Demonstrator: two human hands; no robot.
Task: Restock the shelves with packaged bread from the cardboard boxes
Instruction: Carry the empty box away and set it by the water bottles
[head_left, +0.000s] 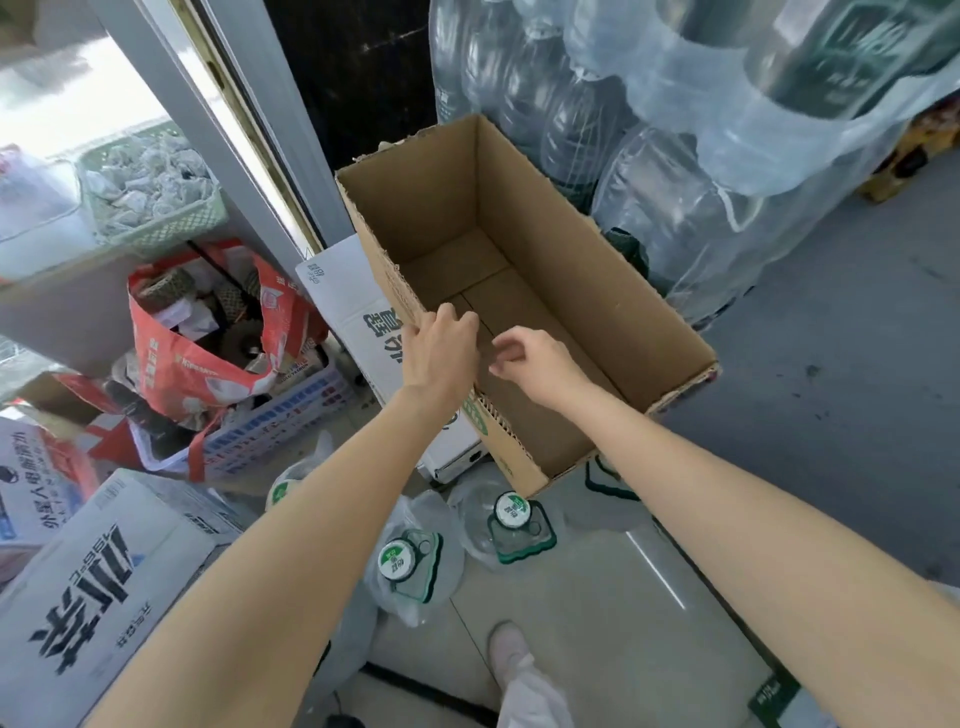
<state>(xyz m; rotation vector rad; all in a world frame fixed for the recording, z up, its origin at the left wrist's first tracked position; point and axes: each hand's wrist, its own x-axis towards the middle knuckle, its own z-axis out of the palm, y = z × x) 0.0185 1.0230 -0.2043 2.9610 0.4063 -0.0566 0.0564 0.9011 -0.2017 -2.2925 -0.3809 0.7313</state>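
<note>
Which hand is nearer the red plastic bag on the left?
Left. The left hand grips the open brown cardboard box's left wall, beside the red plastic bag; the right hand hovers inside the box, farther away.

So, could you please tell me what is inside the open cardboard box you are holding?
Nothing shows inside the cardboard box: only its bare brown floor and walls. The left hand grips its left wall; the right hand hovers over the near part, covering some floor.

Big black Chinese letters stand upside down on the white box (98, 587) at the bottom left, more Chinese words run along the white box (358, 312) beside the cardboard box — all too turned or blurry to read for sure.
</note>
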